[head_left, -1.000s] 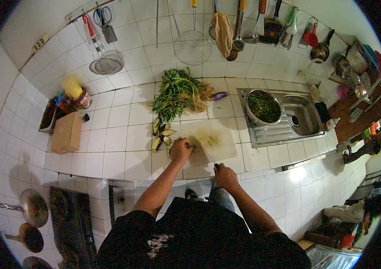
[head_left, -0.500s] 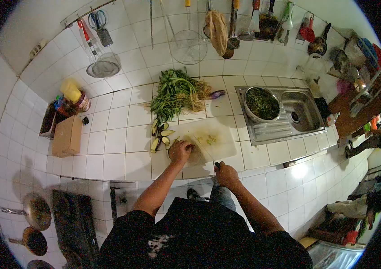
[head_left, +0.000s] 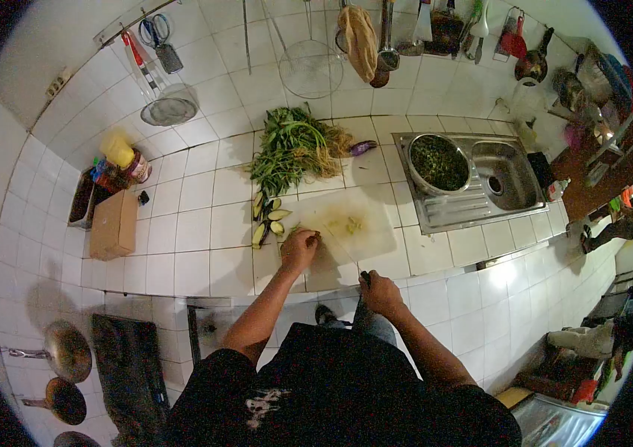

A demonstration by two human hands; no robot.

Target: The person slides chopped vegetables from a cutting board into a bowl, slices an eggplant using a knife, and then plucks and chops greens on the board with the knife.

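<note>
My right hand [head_left: 381, 293] is closed around the black handle of a knife [head_left: 364, 278], whose thin blade points up and left over a translucent white cutting board [head_left: 378, 242]. On the board's left part rests my left hand [head_left: 300, 251], its fingers curled together; whatever they hold is hidden, though a bit of green shows beside them. Small pale cut pieces [head_left: 352, 224] lie on the board right of the blade. Several cut eggplant pieces [head_left: 278, 215], pale inside with dark skin, lie at the board's left edge.
Leafy greens with roots [head_left: 287, 149] lie behind the board, a purple eggplant [head_left: 363, 147] beside them. Right stands a metal bowl of chopped greens [head_left: 438, 164] on the sink's drainboard [head_left: 436, 216]. A cardboard box [head_left: 114, 226] is at left. Utensils, including a wire skimmer [head_left: 311, 68], hang behind.
The view has shifted slightly. Both hands keep nearly the same places, the left fingers still curled on the board and the right still around the knife.
</note>
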